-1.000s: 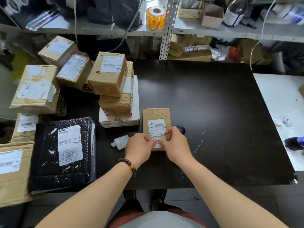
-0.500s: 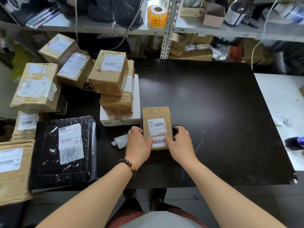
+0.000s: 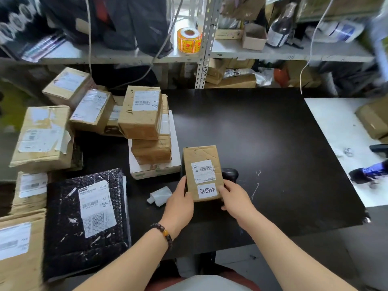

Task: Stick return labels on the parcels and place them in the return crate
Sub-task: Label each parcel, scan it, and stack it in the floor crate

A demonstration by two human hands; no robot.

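Off the return label (image 3: 207,190) now, your left hand (image 3: 180,203) and right hand (image 3: 235,198) grip the parcel (image 3: 201,158) by its sides, fingers (image 3: 223,186) curled round it; the parcel is just right of the white box (image 3: 154,172).

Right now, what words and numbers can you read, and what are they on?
"退回件": return label on the parcel.
"MX", "MXRC 03": its shipping label.
"MX", "MXRC 03": label on the stacked box.
"MX", "MXRC 03": label on the black mailer.
Sticker roll and all other print: too blurred.
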